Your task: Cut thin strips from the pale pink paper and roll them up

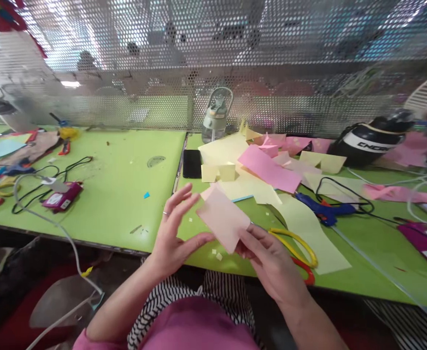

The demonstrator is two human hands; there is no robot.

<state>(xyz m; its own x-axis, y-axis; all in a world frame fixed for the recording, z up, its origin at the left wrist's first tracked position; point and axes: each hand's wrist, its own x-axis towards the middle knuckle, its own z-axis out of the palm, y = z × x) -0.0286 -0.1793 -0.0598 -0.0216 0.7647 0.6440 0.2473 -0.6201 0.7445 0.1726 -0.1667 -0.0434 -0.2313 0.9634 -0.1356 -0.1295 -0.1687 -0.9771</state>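
left hand (171,238): fingers spread and loosely open, a ring being worn on one; thumb tip being pressed against the lower left edge of the pink paper piece (223,218), nothing being gripped
right hand (268,260): being pinched shut on the paper's lower right corner, thumb and fingertips on it
pink paper piece: flat, matte, roughly rectangular, being held tilted between both hands, above the near edge of the green table (126,194)
scissors (301,248): yellow and red looped handles, lying just right of the right hand, partly hidden behind it
paper scraps (264,170): pink and pale yellow sheets, being left piled beyond the hands
glue gun (323,210): blue, corded, beyond and right of the right hand
phone (192,163): black, flat, beyond the left hand
bottle (215,116): clear plastic with a loop handle, standing far behind the hands; contents cannot be told
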